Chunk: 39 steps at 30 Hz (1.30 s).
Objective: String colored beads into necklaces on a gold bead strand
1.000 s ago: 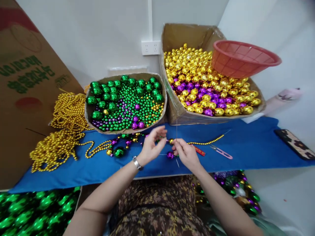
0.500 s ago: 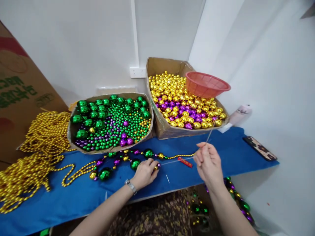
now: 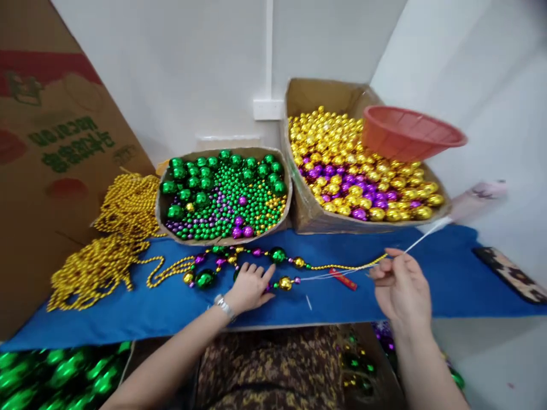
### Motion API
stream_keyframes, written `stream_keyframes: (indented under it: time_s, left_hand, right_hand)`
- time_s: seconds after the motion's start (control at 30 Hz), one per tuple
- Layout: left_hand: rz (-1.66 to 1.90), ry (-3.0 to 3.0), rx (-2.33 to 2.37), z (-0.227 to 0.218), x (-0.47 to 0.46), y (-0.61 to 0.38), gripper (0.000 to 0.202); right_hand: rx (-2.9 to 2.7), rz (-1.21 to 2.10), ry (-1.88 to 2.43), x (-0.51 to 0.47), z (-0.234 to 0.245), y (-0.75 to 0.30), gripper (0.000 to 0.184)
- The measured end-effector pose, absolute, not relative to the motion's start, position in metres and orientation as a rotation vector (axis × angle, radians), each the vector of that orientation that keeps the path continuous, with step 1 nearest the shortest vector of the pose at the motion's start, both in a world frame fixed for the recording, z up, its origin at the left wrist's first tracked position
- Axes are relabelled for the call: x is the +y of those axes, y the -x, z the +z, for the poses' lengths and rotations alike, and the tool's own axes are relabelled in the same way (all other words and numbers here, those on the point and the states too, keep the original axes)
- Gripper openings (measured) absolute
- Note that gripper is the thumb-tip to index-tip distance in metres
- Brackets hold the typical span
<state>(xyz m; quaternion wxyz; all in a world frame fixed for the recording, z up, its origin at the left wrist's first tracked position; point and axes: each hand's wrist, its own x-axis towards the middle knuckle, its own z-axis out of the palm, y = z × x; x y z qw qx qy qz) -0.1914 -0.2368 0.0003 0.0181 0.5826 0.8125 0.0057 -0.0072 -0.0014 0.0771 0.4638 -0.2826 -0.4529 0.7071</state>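
Now the beaded strand lies mid-scene on the blue cloth, its gold-and-purple end just right of the left hand. That hand, gripping this end half a second ago, rests part-spread over the strand, thumb and forefinger apart, no grip visible. The right hand, fingers curled, pinches the white thread farther right. Probably, then, these beads are seated. Beyond, left to right: green-bead box, gold-bead box.

Blue-clothed table; bead boxes, gold strands, beaded garland, phone
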Motion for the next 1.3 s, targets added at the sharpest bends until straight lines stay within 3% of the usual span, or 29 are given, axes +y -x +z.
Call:
stream_keyframes:
  time_s: [0.3,0.5,0.93,1.3]
  left_hand:
    - [-0.117,-1.754,2.691,-0.01,-0.265,0.224,0.036]
    - [-0.154,-1.749,2.698,-0.005,-0.274,0.234,0.028]
    - [-0.255,-1.625,2.798,-0.003,-0.297,0.258,0.031]
    - [-0.105,-1.66,2.748,0.009,-0.287,0.247,0.053]
  right_hand:
    - [-1.202,1.627,0.71,0.004,0.063,0.001,0.032]
    - [-1.254,1.551,0.736,0.01,0.043,-0.001,0.035]
    - [-1.11,1.386,0.733,0.043,0.054,-0.027,0.035]
    - [-1.706,1.08,0.775,0.007,0.066,-0.019,0.037]
